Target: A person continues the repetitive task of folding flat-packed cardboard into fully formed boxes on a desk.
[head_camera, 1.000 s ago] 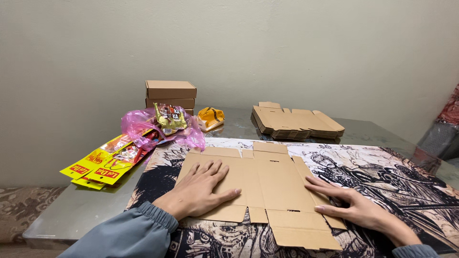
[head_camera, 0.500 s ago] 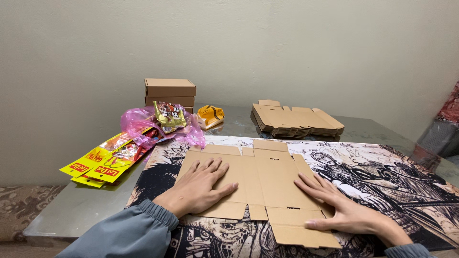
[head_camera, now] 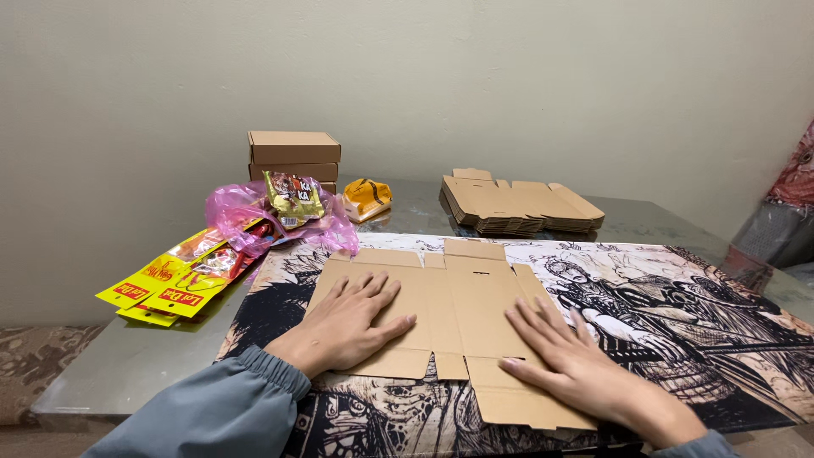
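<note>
So in the head view there's a flat, unfolded brown cardboard box blank (head_camera: 449,314) lying on a black-and-cream printed mat with comic-style artwork (head_camera: 678,314) that covers the near right part of the grey glossy tabletop (head_camera: 127,365). The blank sits toward the near edge, left of the mat's middle, with its flaps spread out all around. The left hand (head_camera: 352,322) lies palm down on the left half of the blank, fingers stretched out and slightly spread, not gripping anything, with a grey-blue sleeve with an elastic cuff (head_camera: 220,407) behind it. The right hand (head_camera: 577,369) is also flat on the cardboard, on the right half near the bottom flap, fingers straight and a bit apart, just pressing on the surface. Over by the left edge of the tabletop there's a bunch of yellow and red snack packets (head_camera: 165,284), and just past those a crumpled pink plastic bag (head_camera: 254,216) with a gold packet poking out. Behind the bag, at the far edge by the wall, sits a stack of assembled brown cardboard boxes (head_camera: 294,157), and further right along that far edge is a pile of flat folded cardboard blanks (head_camera: 517,203).
</note>
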